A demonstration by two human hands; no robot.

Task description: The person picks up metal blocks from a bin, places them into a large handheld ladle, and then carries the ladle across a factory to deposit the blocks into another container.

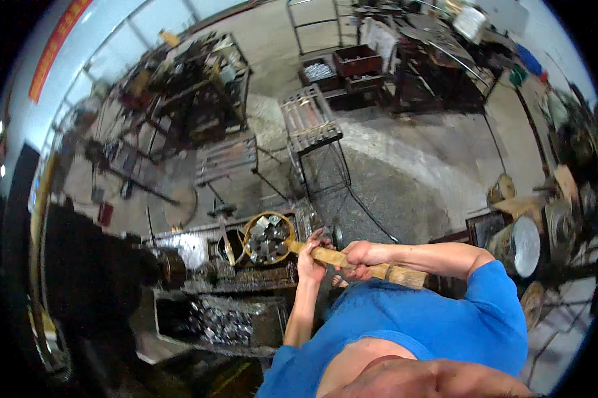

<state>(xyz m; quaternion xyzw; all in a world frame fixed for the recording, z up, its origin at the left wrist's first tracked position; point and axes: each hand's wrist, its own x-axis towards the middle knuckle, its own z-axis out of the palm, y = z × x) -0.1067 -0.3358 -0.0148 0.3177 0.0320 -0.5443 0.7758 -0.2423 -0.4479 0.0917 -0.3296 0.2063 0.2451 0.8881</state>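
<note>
A dark, grimy metal workbench (246, 282) is carrying a round yellow-rimmed scoop (268, 237) holding grey metal pieces. Its long wooden handle (359, 264) is being gripped by the closed left hand (310, 257) and closed right hand (360, 257).

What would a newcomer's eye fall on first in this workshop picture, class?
First, both hands, left hand and right hand, gripping a long wooden handle at the centre. It ends in a round yellow-rimmed scoop full of small grey metal pieces, above a dark, grimy machine at lower left.
</note>
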